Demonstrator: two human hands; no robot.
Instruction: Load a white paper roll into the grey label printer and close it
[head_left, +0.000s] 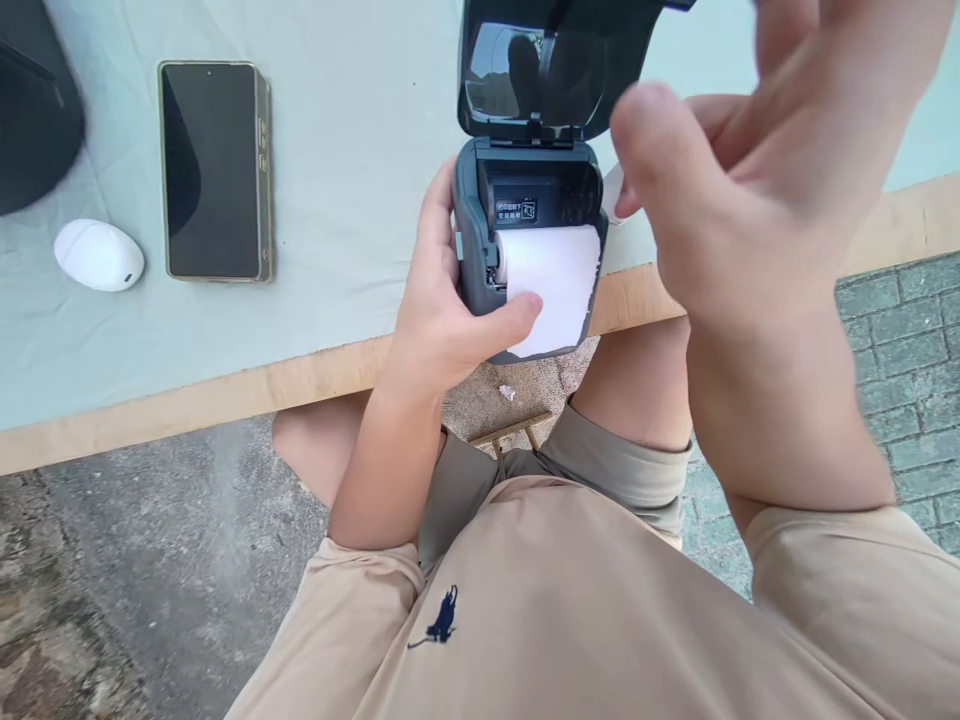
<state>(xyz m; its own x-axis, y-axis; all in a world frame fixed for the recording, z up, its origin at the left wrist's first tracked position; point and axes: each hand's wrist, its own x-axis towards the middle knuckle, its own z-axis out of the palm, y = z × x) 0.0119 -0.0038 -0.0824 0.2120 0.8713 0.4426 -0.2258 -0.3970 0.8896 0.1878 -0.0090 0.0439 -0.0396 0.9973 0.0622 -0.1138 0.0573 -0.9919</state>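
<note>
A small dark label printer (466, 250) rests in my left hand (442, 320) at the table's front edge. My left fingers wrap its left side, and the thumb presses on the loose end of a white paper roll (551, 270) inside it. The printer's lid (544, 75) stands flipped up on its hinge, with a see-through window. Close to the camera, my right hand (735, 190) is raised beside the lid, slightly blurred. Its thumb stretches toward the lid, apart from the other fingers, which are partly hidden. Behind these fingers a bit of something white (613, 192) shows; I cannot make it out.
On the pale-green tablecloth (337, 180) lies a phone-like dark-screened device (210, 170) at left. A smooth white oval object (98, 255) sits left of it, below a black object (34, 110) cut by the frame. The wooden table edge (300, 380) runs across above my legs.
</note>
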